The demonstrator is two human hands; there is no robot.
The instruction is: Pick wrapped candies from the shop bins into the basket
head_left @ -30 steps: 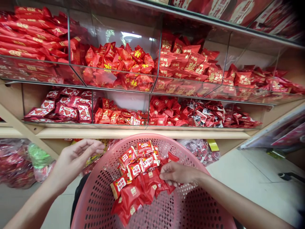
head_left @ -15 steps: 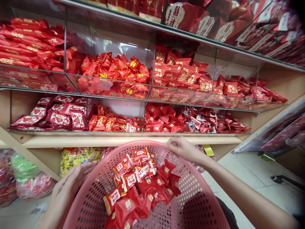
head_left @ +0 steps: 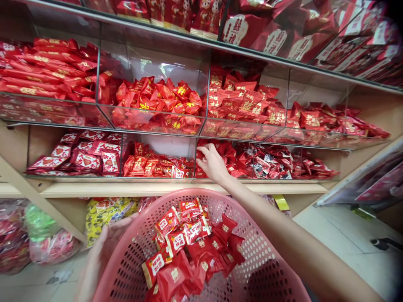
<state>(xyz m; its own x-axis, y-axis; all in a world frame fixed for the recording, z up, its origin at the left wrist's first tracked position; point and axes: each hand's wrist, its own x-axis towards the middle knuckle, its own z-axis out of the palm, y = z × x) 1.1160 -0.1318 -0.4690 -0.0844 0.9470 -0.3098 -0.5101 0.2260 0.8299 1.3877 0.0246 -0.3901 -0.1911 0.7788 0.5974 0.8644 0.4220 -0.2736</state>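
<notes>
The right hand [head_left: 214, 162] reaches into a compartment of the lower shelf, over a heap of small red packets [head_left: 230, 156], just beside the clear divider [head_left: 195, 158] on its left. Its fingers are bent and partly spread, with the thumb apart from the forefinger and a gap showing between them. As far as this angle allows, the fingertips seem to be at the packets, but whether they touch one cannot be told. The left hand [head_left: 105, 247] is at the outer left side of the pink basket [head_left: 134, 241], loosely open, thumb raised apart from the fingers; the basket's wall hides part of its inner side, so how firmly it presses there is unclear. In the basket lie plain red packets [head_left: 174, 274], together with lighter-labelled candies [head_left: 176, 241] piled toward the far side. The bottom of the frame cuts off the basket's near edge and some of the nearest packets. The right forearm passes above the basket's right rim and covers part of the shelf front [head_left: 126, 189]. Under the shelf, a bag of yellow packets [head_left: 108, 214] is partly hidden behind the left hand and the basket.
</notes>
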